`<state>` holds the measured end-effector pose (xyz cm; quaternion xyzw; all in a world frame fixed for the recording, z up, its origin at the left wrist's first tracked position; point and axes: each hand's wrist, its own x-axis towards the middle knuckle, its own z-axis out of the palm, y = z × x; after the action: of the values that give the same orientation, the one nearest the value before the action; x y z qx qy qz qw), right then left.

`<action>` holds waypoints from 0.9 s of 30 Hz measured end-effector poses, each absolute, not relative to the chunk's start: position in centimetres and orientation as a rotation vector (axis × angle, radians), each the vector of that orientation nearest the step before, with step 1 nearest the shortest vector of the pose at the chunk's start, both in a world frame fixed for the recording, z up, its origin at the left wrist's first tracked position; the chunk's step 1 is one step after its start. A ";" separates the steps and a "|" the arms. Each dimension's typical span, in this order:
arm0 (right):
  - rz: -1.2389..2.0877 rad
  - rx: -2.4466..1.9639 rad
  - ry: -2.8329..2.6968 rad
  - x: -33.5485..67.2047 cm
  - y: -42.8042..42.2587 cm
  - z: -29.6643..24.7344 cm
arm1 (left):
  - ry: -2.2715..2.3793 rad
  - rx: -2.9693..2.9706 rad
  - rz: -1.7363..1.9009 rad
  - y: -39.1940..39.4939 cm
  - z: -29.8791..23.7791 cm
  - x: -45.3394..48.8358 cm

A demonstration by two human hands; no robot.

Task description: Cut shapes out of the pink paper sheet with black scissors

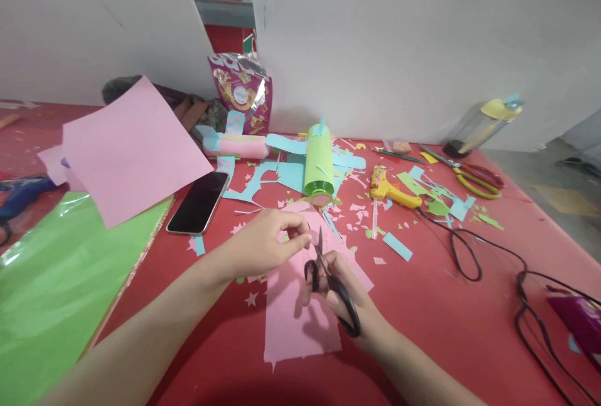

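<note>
My right hand point(345, 296) grips black-handled scissors point(331, 281), blades pointing up and away from me. My left hand point(270, 240) is pinched, thumb against fingertips, right beside the blade tips; whatever it holds is too small to make out. Both hands hover over a cut-up pink paper sheet point(293, 324) lying on the red table point(422, 306). Just beyond stands a green paper roll point(319, 165) on light-blue cut paper point(282, 177), with a pink paper roll point(235, 145) to its left.
A black phone point(198, 202) lies left of my hands, beside pink sheets point(126, 149) and green sheets point(56, 281). A yellow glue gun point(389, 190) with a black cord point(493, 255), red-yellow scissors point(474, 177), a plastic bottle point(481, 124), a snack bag point(241, 89) and paper scraps lie further back.
</note>
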<state>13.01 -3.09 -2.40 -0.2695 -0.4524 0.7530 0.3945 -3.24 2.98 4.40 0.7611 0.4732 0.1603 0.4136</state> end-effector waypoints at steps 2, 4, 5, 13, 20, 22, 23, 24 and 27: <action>1.906 -0.682 -1.148 13.0 -3.1 -2.4 | 1.188 1.911 0.408 3.0 4.4 -3.2; 1.908 -0.684 -1.148 12.9 -3.1 -2.4 | 1.189 1.912 0.405 3.0 4.4 -3.2; 1.907 -0.685 -1.148 12.9 -3.0 -2.4 | 1.189 1.913 0.401 3.0 4.5 -3.2; 1.912 -0.706 -1.157 12.8 -3.0 -1.9 | 1.180 1.938 0.387 3.0 4.5 -3.4; 1.920 -0.714 -1.124 12.7 -3.0 -1.7 | 1.197 1.951 0.371 3.1 4.6 -3.4; 1.928 -0.739 -1.119 12.7 -3.0 -1.6 | 1.209 1.951 0.360 3.1 4.6 -3.4; 1.930 -0.747 -1.114 12.6 -3.0 -1.6 | 1.219 1.949 0.352 3.1 4.6 -3.4; 1.930 -0.755 -1.107 12.6 -3.0 -1.6 | 1.227 1.947 0.342 3.1 4.6 -3.5; 1.937 -0.767 -1.092 12.7 -3.0 -1.6 | 1.240 1.941 0.321 3.1 4.6 -3.5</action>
<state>12.66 -2.99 -1.65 -0.3011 -0.4284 0.7602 0.3845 -3.53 3.09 4.58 0.7662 0.4893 0.1267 0.3968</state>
